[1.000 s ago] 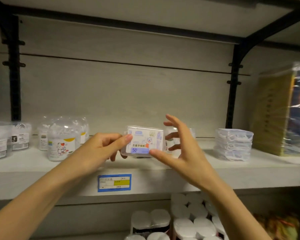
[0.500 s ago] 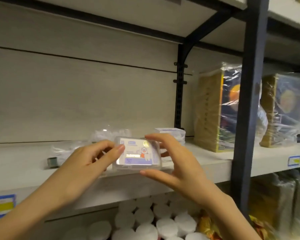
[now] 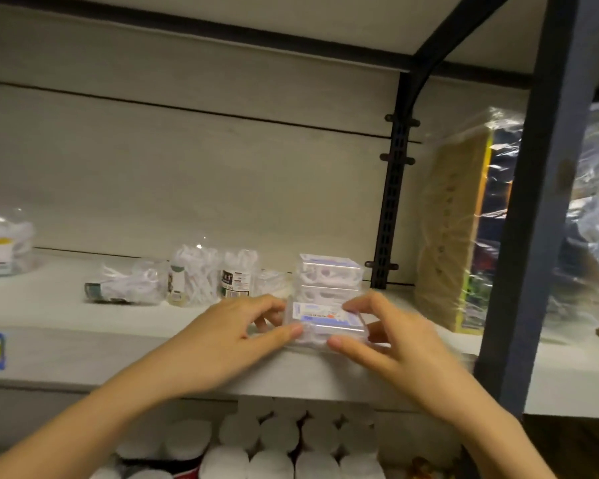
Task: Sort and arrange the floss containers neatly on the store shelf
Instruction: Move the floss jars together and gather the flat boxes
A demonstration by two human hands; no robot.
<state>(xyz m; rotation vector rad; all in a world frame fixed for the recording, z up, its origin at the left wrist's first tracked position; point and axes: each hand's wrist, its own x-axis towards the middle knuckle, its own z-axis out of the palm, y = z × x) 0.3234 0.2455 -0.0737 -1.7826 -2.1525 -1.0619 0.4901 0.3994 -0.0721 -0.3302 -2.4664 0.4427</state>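
Floss box (image 3: 325,321): from the head camera, a clear flat case with a blue-and-white label. It is held between both hands at the shelf (image 3: 83,347) front. I cannot tell whether its base touches the board.
Left hand (image 3: 229,340): thumb at the front and curled fingers behind, clamped on the box's left end.
Right hand (image 3: 395,340): thumb low at the front and fingers over the top, clamped on the right end.
Axis: the long side runs from one hand to the other, parallel to the shelf front. The label face tilts up toward the camera, and its print is too blurred to read.
Stack (image 3: 327,274): like boxes directly behind the grip, lying the same way and close to the held box.
Bags (image 3: 128,285): loose floss packs to the left of the grip and further back, one lying on its side.
Post (image 3: 547,202): dark upright to the right of the grip, well clear of it.
Risk, drop: the grip sits over the shelf edge, so letting go before the base is flat would likely tip the box forward and off.
Risk, knock: pushing it back too hard or crooked could shove or topple the stack, because smooth plastic slides easily.
Risk, misalignment: if one hand lets go first, the box may swing out of line with the stack.
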